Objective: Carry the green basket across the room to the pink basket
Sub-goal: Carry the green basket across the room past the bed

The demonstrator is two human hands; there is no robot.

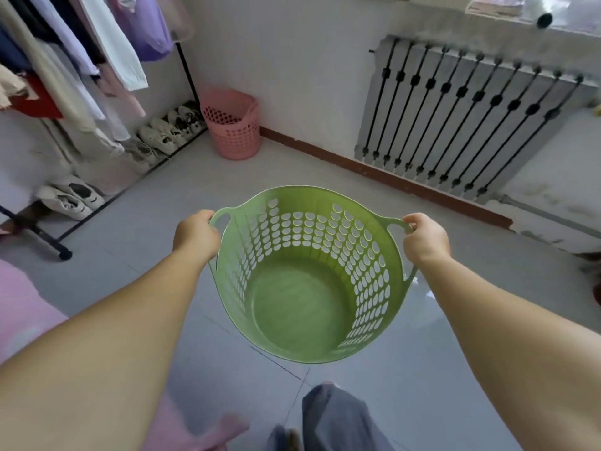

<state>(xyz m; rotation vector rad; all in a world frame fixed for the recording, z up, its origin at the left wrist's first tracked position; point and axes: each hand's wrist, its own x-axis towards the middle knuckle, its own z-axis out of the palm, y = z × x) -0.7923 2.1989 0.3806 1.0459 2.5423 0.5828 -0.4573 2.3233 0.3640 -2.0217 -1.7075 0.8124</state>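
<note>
An empty green basket with perforated walls hangs in the air in front of me, above the grey tiled floor. My left hand grips its left handle. My right hand grips its right handle. The pink basket stands on the floor in the far corner, against the white wall, well beyond the green basket and slightly to its left.
A clothes rack with hanging garments runs along the left, with several shoes on its low rail. A radiator lines the right wall. A pink fabric lies at the lower left. My trouser leg shows below.
</note>
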